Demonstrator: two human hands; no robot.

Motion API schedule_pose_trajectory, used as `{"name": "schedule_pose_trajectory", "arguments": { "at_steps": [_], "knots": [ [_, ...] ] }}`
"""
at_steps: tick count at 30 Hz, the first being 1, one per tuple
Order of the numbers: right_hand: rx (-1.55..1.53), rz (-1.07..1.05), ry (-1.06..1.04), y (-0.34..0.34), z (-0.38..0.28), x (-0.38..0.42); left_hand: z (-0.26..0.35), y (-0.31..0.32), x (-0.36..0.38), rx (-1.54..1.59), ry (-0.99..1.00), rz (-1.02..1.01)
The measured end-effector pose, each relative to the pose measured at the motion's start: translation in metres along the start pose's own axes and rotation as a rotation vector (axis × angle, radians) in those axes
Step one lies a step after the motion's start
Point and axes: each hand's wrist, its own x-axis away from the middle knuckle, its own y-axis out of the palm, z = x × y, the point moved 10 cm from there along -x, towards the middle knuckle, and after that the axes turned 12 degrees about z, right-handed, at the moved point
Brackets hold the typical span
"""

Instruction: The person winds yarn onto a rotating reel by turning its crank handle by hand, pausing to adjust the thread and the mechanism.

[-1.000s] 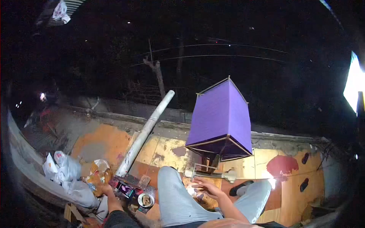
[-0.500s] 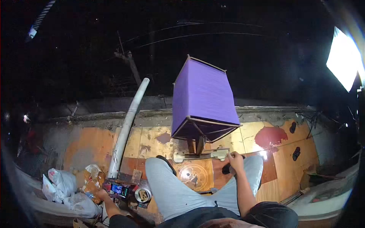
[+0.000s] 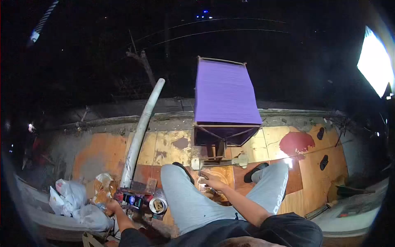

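A box-shaped reel frame (image 3: 228, 92) wound with purple thread stands in front of me on a low stand (image 3: 239, 160). My right hand (image 3: 214, 182) is between my knees at the left part of this stand, its fingers closed around a thin crank handle (image 3: 200, 166) below the reel. My left hand (image 3: 111, 206) is low on the left, against a clear bag (image 3: 103, 187) with orange-brown contents. Its fingers look curled, but what they hold is too small to make out. Just right of it lies a lit phone (image 3: 133, 200).
A long pale pipe (image 3: 142, 133) leans up and away at left. White plastic bags (image 3: 70, 197) lie at far left, and a round tub (image 3: 158, 204) sits by my left knee. Dark slippers (image 3: 324, 162) rest on the boards at right. A bright lamp (image 3: 375, 61) shines at upper right.
The purple reel has turned, so one broad side faces me now. My right hand has swung left, from the stand's right end to its left part. My left hand has barely moved.
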Motion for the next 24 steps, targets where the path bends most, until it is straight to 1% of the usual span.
{"name": "schedule_pose_trajectory", "arguments": {
  "at_steps": [1,2,4,6,7,8,9,10,11,12,13,14,15,16,17,18,19,20,21,22,24],
  "knots": [
    [-0.125,-0.083,-0.005,0.009,-0.013,0.008,-0.001,0.001,0.002,0.043,-0.029,-0.043],
    [-0.146,-0.129,-0.053,0.008,-0.060,0.039,-0.004,0.001,0.003,0.035,-0.032,-0.043],
    [-0.315,-0.184,-0.073,-0.006,-0.075,0.050,0.000,0.007,0.003,0.064,0.016,-0.050],
    [-0.433,-0.191,-0.071,-0.030,-0.103,0.073,-0.008,0.016,0.001,0.080,-0.019,-0.077],
    [-0.450,-0.110,-0.114,-0.053,-0.108,0.077,-0.009,0.022,0.002,0.070,0.005,-0.108],
    [-0.411,-0.077,-0.126,-0.072,-0.118,0.085,-0.009,0.026,0.003,0.061,0.028,-0.139],
    [-0.448,-0.005,-0.110,-0.093,-0.119,0.088,0.000,0.003,0.003,0.061,-0.017,-0.029],
    [-0.385,0.112,-0.123,-0.118,-0.120,0.090,0.005,-0.003,0.006,0.060,-0.020,-0.029],
    [-0.331,0.254,-0.195,-0.148,-0.110,0.084,0.011,-0.010,0.007,0.071,0.013,0.005],
    [-0.506,0.346,-0.160,-0.169,-0.111,0.091,0.014,-0.015,0.007,0.080,0.047,0.039],
    [-0.526,0.438,-0.178,-0.186,-0.110,0.095,0.013,-0.014,0.007,0.079,0.046,0.039],
    [-0.545,0.528,-0.197,-0.203,-0.109,0.100,0.005,-0.010,0.006,0.078,-0.026,0.042],
    [-0.545,0.523,-0.200,-0.216,-0.098,0.092,-0.002,-0.005,0.006,0.078,-0.099,0.047],
    [-0.438,0.649,-0.110,-0.238,-0.062,0.077,-0.009,0.003,0.002,0.078,-0.102,0.050],
    [-0.328,0.774,-0.017,-0.255,-0.025,0.063,-0.014,0.015,-0.003,0.057,-0.053,0.016],
    [-0.328,0.773,-0.015,-0.259,0.002,0.041,-0.015,0.023,-0.005,0.036,-0.003,-0.018],
    [-0.139,0.840,-0.024,-0.267,0.028,0.024,-0.011,0.017,-0.002,0.034,-0.002,-0.020],
    [0.051,0.902,-0.034,-0.272,0.040,0.017,-0.007,0.009,0.002,0.048,-0.054,-0.037],
    [0.109,0.895,0.036,-0.255,0.047,0.011,-0.007,0.005,0.005,0.065,-0.106,-0.053],
    [0.165,0.887,0.105,-0.238,0.053,0.004,-0.003,-0.001,0.008,0.067,-0.104,-0.052],
    [0.265,0.672,-0.050,-0.212,0.133,-0.073,0.010,-0.011,0.009,0.108,-0.016,-0.012]
  ]
}}
